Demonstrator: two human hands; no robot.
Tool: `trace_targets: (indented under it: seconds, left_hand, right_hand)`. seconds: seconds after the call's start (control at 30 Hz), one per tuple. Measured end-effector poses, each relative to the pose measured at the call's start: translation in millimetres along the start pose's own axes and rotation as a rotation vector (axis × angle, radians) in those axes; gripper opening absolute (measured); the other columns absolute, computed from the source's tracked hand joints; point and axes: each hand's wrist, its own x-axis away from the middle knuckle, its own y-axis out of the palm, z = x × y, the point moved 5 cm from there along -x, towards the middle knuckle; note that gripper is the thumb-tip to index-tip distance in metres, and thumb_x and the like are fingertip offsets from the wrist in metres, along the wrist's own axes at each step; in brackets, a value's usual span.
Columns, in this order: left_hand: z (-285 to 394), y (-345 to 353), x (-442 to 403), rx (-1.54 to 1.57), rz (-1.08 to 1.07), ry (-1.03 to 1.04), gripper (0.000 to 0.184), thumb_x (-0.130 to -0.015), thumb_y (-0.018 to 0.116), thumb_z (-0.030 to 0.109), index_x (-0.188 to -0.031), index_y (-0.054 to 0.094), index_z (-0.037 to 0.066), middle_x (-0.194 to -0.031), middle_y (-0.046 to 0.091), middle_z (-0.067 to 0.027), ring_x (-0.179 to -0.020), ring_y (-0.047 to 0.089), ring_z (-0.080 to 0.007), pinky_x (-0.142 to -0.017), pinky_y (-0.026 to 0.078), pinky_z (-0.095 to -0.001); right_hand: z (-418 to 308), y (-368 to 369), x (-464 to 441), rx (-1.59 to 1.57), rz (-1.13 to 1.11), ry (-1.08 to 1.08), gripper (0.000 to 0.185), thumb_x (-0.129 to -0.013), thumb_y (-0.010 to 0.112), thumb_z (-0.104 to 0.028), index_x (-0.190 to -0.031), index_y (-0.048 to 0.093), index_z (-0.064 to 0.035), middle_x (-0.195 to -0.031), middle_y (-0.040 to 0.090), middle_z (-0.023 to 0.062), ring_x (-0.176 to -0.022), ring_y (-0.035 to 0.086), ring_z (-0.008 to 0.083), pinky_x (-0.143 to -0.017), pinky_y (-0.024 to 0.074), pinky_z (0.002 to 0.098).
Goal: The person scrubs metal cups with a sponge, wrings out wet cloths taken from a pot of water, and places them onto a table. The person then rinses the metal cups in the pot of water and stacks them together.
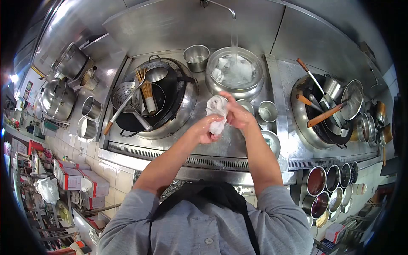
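Observation:
Both hands grip a wet white cloth [217, 104], bunched and rolled into a thick twist above the steel counter. My left hand [208, 129] is closed round its lower end. My right hand [238, 112] is wrapped about the upper part from the right side. Just beyond them stands a large steel pot [234, 90] full of water, with more white cloth [242, 70] in it. Water runs from the faucet [221, 7] into this pot.
At left, a black wok [170, 102] holds a ladle [156, 75], a bamboo brush [146, 91] and strainers. Another wok [299, 91] with utensils sits at right. Small steel bowls [267, 111] stand near my right forearm. Sauce containers [316, 180] line the lower right.

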Motion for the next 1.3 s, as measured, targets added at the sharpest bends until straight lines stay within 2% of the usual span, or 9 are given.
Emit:
trace_targets:
  seconds: [0.1, 0.2, 0.23, 0.33, 0.37, 0.5, 0.97, 1.1, 1.3]
  left_hand:
    - [-1.8, 41.8, 24.8, 0.433, -0.32, -0.06, 0.031, -0.093, 0.067, 0.033, -0.107, 0.063, 0.005, -0.079, 0.06, -0.0058, -0.064, 0.056, -0.0171, -0.052, 0.043, -0.0271]
    - [-1.6, 63.7, 38.2, 0.438, -0.053, 0.083, 0.037, -0.094, 0.068, 0.028, -0.12, 0.061, 0.004, -0.086, 0.061, -0.0079, -0.07, 0.058, -0.0184, -0.054, 0.045, -0.0284]
    - [-2.0, 63.9, 42.9, 0.43, 0.023, 0.126, 0.04, -0.094, 0.068, 0.025, -0.126, 0.059, 0.003, -0.09, 0.061, -0.0088, -0.073, 0.059, -0.0188, -0.056, 0.046, -0.0291]
    - [0.0, 44.9, 47.1, 0.335, -0.238, -0.015, 0.037, -0.094, 0.068, 0.023, -0.124, 0.059, 0.003, -0.095, 0.062, -0.0097, -0.076, 0.06, -0.0183, -0.057, 0.046, -0.0289]
    - [2.5, 38.9, 47.2, 0.209, -0.228, -0.008, 0.033, -0.094, 0.069, 0.023, -0.12, 0.06, 0.004, -0.092, 0.063, -0.0085, -0.075, 0.06, -0.0171, -0.058, 0.046, -0.0293]
    - [3.9, 33.7, 38.5, -0.059, -0.052, 0.066, 0.026, -0.091, 0.07, 0.022, -0.111, 0.061, 0.007, -0.083, 0.062, -0.0048, -0.065, 0.059, -0.0162, -0.054, 0.045, -0.0304]
    - [-21.5, -0.8, 9.8, -0.738, 0.566, 0.286, 0.034, -0.083, 0.076, 0.03, -0.099, 0.07, 0.001, -0.075, 0.068, -0.0117, -0.058, 0.065, -0.0237, -0.043, 0.046, -0.0408]
    - [-32.5, -10.2, 12.7, -0.954, 0.62, 0.167, 0.041, -0.085, 0.074, 0.036, -0.108, 0.069, 0.003, -0.098, 0.072, -0.0204, -0.081, 0.071, -0.0315, -0.065, 0.056, -0.0448]
    - [-62.4, -48.5, -7.6, -1.333, 0.631, 0.218, 0.049, -0.088, 0.065, 0.051, -0.114, 0.07, 0.01, -0.111, 0.072, -0.0212, -0.103, 0.068, -0.0397, -0.087, 0.054, -0.0483]
  right_hand:
    - [17.0, -0.9, -0.8, -0.455, -0.207, -0.166, 0.062, -0.09, 0.073, -0.049, -0.141, 0.053, -0.0206, -0.14, 0.057, 0.0166, -0.123, 0.061, 0.0344, -0.102, 0.0532, 0.0532]
    - [3.2, 53.5, 17.4, -0.628, -0.278, -0.136, 0.054, -0.091, 0.073, -0.044, -0.137, 0.055, -0.0204, -0.137, 0.059, 0.0173, -0.12, 0.063, 0.0346, -0.103, 0.0525, 0.0536]
    - [-0.3, 57.5, 18.7, -0.653, -0.231, -0.15, 0.039, -0.092, 0.073, -0.032, -0.124, 0.058, -0.0177, -0.12, 0.066, 0.0147, -0.105, 0.068, 0.0308, -0.092, 0.0573, 0.0477]
    - [-10.0, 45.7, 0.2, -0.32, -0.273, -0.014, 0.026, -0.091, 0.073, -0.019, -0.112, 0.057, -0.0161, -0.101, 0.066, 0.0091, -0.089, 0.067, 0.0243, -0.079, 0.0577, 0.0396]
    - [-10.3, 42.0, -0.8, -0.171, -0.16, 0.002, 0.025, -0.091, 0.073, -0.016, -0.106, 0.054, -0.0151, -0.091, 0.061, 0.0039, -0.079, 0.062, 0.0169, -0.065, 0.0533, 0.0322]
    - [-29.9, 53.9, 10.5, 0.299, 0.043, 0.106, 0.032, -0.087, 0.078, -0.022, -0.106, 0.053, -0.0142, -0.088, 0.057, -0.0002, -0.075, 0.057, 0.0112, -0.055, 0.0448, 0.0275]
    - [48.5, -15.4, -24.5, 1.035, 0.306, -0.094, 0.025, -0.081, 0.067, -0.02, -0.1, 0.06, -0.0069, -0.083, 0.067, 0.0133, -0.081, 0.066, 0.0253, -0.076, 0.0511, 0.0381]
    - [70.8, -18.6, -21.7, 1.117, 0.363, -0.035, 0.03, -0.08, 0.066, -0.022, -0.103, 0.064, -0.0035, -0.094, 0.069, 0.0246, -0.094, 0.068, 0.0406, -0.085, 0.0518, 0.0455]
    - [99.6, -14.0, -13.4, 1.287, 0.375, -0.147, 0.028, -0.082, 0.062, -0.025, -0.098, 0.063, -0.0032, -0.09, 0.067, 0.0243, -0.091, 0.066, 0.0422, -0.082, 0.0504, 0.0465]
